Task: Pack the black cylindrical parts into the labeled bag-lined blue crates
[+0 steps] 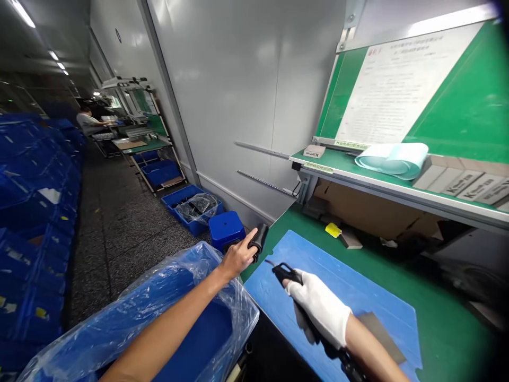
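Observation:
My bare left hand (237, 259) is closed around a glossy black part (260, 239), roughly tube-shaped, held up over the near-left edge of the bench. A white glove covers my right hand (320, 305), whose fingers wrap a black air blow gun (283, 272). The gun's thin nozzle points left toward the black part, with a gap between them. Under the right hand lies a blue mat (330, 260) on the green bench top (397, 276). A flat grey-brown block (382, 337) rests on the mat beside my right wrist.
A blue bin lined with clear plastic (147, 313) stands below my left arm. Beyond it are a blue stool (226, 229) and another blue bin (186, 225). A shelf (338, 167) with boxes and a rolled sheet (393, 159) overhangs the bench. Stacked blue crates (32, 212) line the left; a person (89, 123) sits far back.

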A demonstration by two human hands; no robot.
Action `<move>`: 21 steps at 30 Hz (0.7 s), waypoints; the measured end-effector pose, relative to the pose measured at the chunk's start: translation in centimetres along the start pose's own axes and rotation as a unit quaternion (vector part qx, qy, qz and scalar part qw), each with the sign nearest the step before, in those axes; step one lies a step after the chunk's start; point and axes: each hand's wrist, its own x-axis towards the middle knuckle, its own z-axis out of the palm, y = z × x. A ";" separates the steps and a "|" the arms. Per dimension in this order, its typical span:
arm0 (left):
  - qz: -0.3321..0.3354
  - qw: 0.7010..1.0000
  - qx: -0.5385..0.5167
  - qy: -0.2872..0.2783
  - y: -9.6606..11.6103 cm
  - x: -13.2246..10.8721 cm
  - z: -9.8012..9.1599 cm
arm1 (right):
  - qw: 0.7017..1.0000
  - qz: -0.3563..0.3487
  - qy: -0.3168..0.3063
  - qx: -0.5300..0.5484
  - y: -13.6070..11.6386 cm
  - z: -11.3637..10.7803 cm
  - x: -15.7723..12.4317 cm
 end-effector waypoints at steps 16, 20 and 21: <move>-0.263 0.818 -0.447 0.247 1.1 1.8 3.2 | 0.998 -0.005 0.022 0.057 0.9 0.5 -0.5; -0.311 0.699 -0.588 0.262 1.0 1.2 4.3 | 0.996 -0.001 0.045 0.075 0.8 0.1 -1.6; -0.329 0.689 -0.585 0.273 1.1 0.9 4.3 | 0.995 -0.022 0.061 0.075 0.6 0.1 -2.0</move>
